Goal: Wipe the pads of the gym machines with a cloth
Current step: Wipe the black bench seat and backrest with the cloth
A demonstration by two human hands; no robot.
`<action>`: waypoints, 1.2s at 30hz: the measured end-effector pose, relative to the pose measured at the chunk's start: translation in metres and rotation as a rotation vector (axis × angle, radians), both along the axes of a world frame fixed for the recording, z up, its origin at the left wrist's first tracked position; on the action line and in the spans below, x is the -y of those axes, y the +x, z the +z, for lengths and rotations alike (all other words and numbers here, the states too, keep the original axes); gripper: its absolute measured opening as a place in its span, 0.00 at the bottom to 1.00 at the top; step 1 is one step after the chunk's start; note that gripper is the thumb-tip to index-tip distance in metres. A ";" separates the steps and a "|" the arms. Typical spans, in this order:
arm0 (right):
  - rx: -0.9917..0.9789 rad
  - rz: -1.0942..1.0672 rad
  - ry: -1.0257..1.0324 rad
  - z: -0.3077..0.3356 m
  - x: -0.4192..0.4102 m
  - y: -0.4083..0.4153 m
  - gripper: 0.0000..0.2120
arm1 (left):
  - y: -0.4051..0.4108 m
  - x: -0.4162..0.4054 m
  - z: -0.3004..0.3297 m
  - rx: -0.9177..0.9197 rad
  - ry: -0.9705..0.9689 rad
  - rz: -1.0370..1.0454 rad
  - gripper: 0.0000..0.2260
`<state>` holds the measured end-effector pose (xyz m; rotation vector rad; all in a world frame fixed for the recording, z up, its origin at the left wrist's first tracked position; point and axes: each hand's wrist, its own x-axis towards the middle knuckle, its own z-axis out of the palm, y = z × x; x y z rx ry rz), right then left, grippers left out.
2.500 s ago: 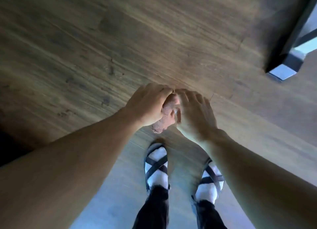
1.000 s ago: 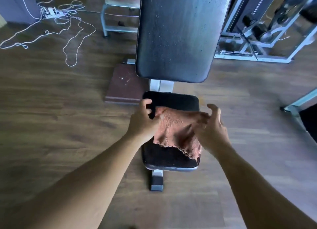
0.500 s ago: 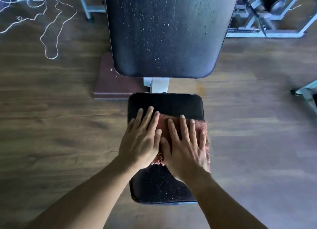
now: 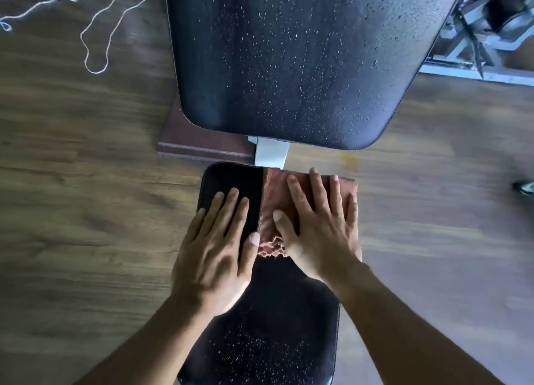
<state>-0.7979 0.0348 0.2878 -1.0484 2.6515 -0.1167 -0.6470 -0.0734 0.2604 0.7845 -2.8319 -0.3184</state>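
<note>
Currently the right hand (image 4: 320, 225) presses flat on the cloth (image 4: 274, 202); the left hand (image 4: 215, 251) lies open on the seat pad (image 4: 228, 179). Maintain even pressure and overlap strokes toward the speckled near end.

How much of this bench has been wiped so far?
Barely begun. The seat pad's far left corner looks clean and dark. The right hand presses the cloth there; the left hand rests flat. Droplets cover the seat's near end and the whole back pad.
</note>
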 end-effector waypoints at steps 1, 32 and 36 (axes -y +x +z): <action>0.006 -0.011 0.003 0.001 0.010 -0.013 0.32 | 0.000 0.000 0.000 -0.008 -0.004 0.003 0.26; -0.007 -0.083 -0.064 -0.004 -0.072 0.127 0.32 | 0.005 0.002 -0.001 -0.015 0.043 -0.013 0.27; -0.026 -0.197 -0.068 -0.003 -0.075 0.173 0.32 | 0.005 0.003 -0.002 -0.031 0.057 -0.020 0.28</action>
